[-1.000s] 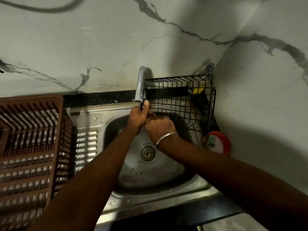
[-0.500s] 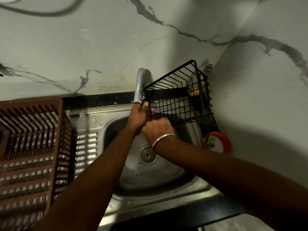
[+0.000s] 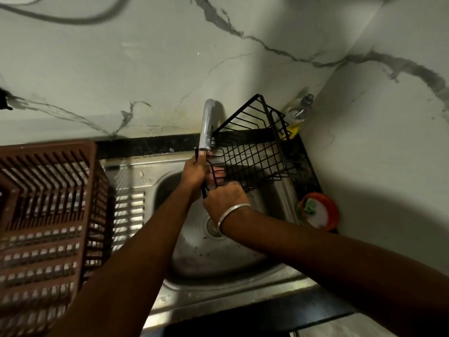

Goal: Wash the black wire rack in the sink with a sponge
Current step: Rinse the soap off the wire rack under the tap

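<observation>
Dim kitchen light, deep shadow on right wall, wide-angle bending at edges, slight motion blur

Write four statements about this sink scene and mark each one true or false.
1. The left hand grips the black wire rack. True.
2. The rack lies flat on the floor of the sink. False: it is tilted, raised beside the faucet.
3. A silver bangle sits on the right wrist. True.
4. The brown basket stands to the right of the sink. False: it stands to the left.
</observation>
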